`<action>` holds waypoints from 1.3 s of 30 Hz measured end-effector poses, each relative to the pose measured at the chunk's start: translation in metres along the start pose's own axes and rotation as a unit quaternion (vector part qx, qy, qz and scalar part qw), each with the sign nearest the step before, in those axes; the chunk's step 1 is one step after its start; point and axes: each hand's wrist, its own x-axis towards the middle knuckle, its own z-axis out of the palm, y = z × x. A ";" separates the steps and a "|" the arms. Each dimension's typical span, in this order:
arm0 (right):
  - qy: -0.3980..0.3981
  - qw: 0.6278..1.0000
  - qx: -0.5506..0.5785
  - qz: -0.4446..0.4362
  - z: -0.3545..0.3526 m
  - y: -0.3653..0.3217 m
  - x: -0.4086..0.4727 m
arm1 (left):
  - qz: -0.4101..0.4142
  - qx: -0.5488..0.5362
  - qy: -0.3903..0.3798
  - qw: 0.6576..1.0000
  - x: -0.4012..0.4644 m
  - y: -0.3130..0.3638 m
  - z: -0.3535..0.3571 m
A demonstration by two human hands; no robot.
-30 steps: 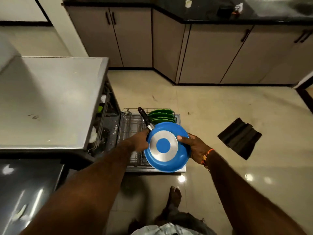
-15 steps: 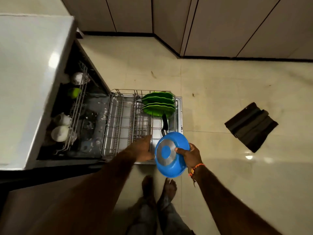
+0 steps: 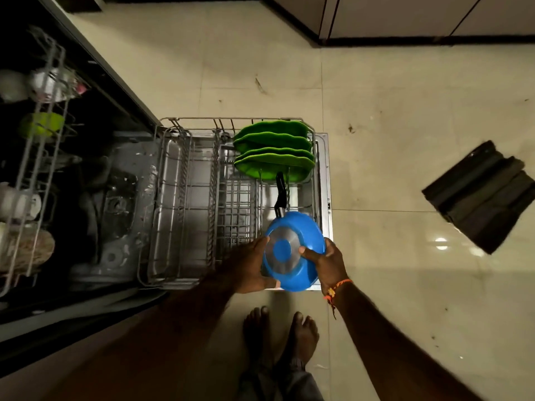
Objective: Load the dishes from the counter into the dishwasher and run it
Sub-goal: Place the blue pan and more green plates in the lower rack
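Both hands — left hand (image 3: 251,267), right hand (image 3: 326,263) — grasping blue pan (image 3: 292,253), lowering into lower rack (image 3: 185,198) near green plates (image 3: 273,153); loading partway, running pending.

Pretty sure I'm in a home kitchen: open dishwasher (image 3: 115,198) with its lower rack (image 3: 202,198) pulled out just ahead of my hands, cabinet doors (image 3: 405,15) further beyond, glossy tiled floor (image 3: 405,285) under bare feet (image 3: 280,337).
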 end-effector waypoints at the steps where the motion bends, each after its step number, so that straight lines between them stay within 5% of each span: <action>1: -0.002 1.000 0.008 0.001 -0.001 0.003 0.007 | 0.000 -0.003 0.008 1.000 0.005 -0.002 0.006; 13: -0.012 0.999 0.036 0.036 0.006 0.049 0.051 | -0.037 0.002 -0.001 0.999 0.050 -0.027 0.050; 17: 0.043 0.992 -0.114 -0.012 0.016 0.046 0.044 | -0.041 0.037 0.008 0.998 0.057 -0.026 0.048; 19: 0.090 0.956 -0.268 -0.082 0.015 0.044 0.036 | -0.040 0.043 0.016 0.998 0.060 -0.025 0.044; 22: 0.121 0.842 -0.496 -0.175 0.012 0.037 0.025 | -0.022 0.066 0.028 0.997 0.060 -0.023 0.039; 26: 0.056 0.737 -0.649 -0.180 0.004 0.021 0.016 | -0.007 0.096 0.072 0.993 0.049 -0.013 0.032; 30: -0.006 0.700 -0.695 -0.162 0.002 -0.002 0.004 | -0.029 0.117 0.076 0.990 0.035 0.004 0.017; 39: -0.018 0.693 -0.703 -0.159 0.017 -0.085 -0.067 | -0.046 0.177 0.084 0.980 -0.036 0.062 -0.061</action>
